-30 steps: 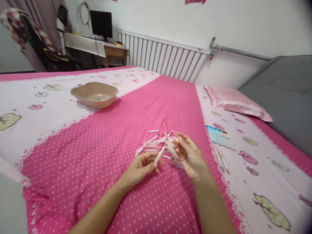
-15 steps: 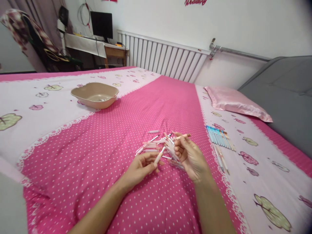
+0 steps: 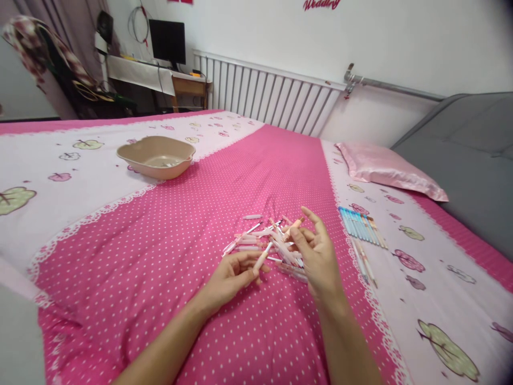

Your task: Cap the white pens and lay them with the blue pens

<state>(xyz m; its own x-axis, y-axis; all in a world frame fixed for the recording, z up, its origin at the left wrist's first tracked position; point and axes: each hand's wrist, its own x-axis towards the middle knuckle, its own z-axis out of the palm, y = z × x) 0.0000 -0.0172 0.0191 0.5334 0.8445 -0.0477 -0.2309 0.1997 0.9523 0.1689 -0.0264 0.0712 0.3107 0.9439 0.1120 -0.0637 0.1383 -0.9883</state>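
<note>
1. The left hand (image 3: 232, 275) pinches a pale pen barrel (image 3: 262, 257) between thumb and fingertips, low over the bed (image 3: 160, 256). The grip sits near the barrel's lower end, so it could tip out and land in the pile.
2. The right hand (image 3: 318, 256) is half closed around a peach pen piece (image 3: 295, 224); whether that is a cap or a whole pen is hard to tell. A loose hold could drop it among look-alikes.
3. The pile of pens (image 3: 256, 240) lies just under the 2 hands on soft bedding, where a brushing wrist could scatter thin pieces.
4. The row of blue pens (image 3: 358, 222) lies near on the right, where a forearm sweep could knock it askew.
</note>
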